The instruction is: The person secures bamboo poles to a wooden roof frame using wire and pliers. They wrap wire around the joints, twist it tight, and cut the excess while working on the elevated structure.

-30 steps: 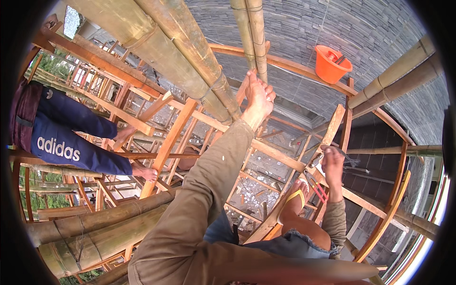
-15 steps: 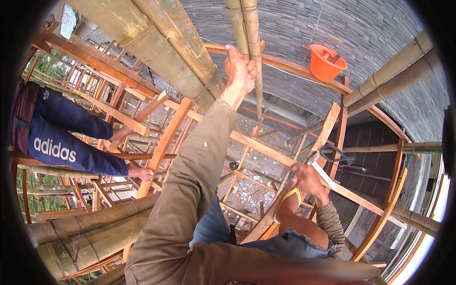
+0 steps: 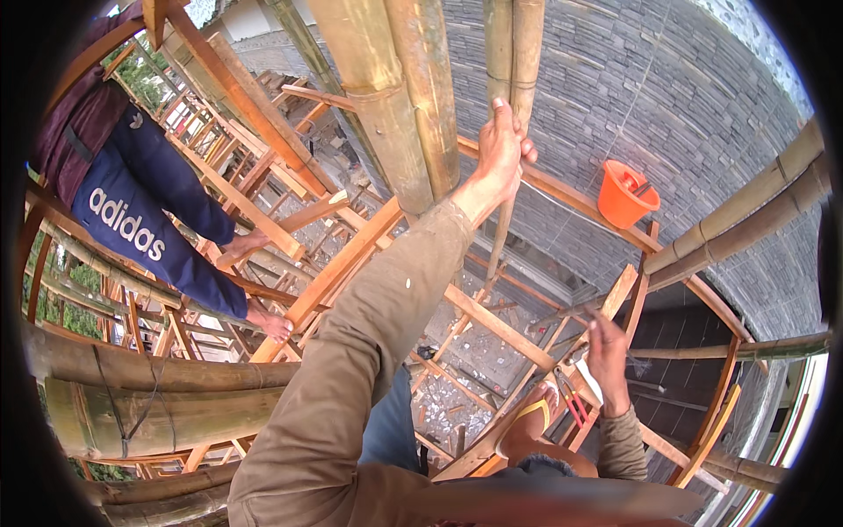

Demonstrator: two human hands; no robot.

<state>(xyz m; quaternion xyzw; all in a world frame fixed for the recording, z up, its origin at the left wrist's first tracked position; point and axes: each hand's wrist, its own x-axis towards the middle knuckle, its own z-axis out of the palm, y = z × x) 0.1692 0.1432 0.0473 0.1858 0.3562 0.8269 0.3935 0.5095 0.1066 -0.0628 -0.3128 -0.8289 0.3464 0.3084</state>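
Since half a second ago, the right hand [image 3: 607, 360] has drawn away from the yellow-strapped sandal [image 3: 535, 408]; whether its bent fingers hold anything, I cannot tell. The left hand [image 3: 499, 158] curls at the thin bamboo poles [image 3: 525, 57], its grip unclear. A red-handled tool [image 3: 572, 400] lies just beside the right hand; farther out, an orange bucket [image 3: 623, 200] stands near the grey wall [image 3: 597, 79].

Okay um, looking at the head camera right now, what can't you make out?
All in the head view:
- Left hand: how tightly it grips, if at all, the slim bamboo poles; the hand itself hides the contact.
- Right hand: whether it holds anything; blurred.
- Slim bamboo poles: upper ends, cut off by the top edge.
- Orange bucket: contents, too small and partly behind its wall.
- Co-worker: head, cut off by the dark rim.
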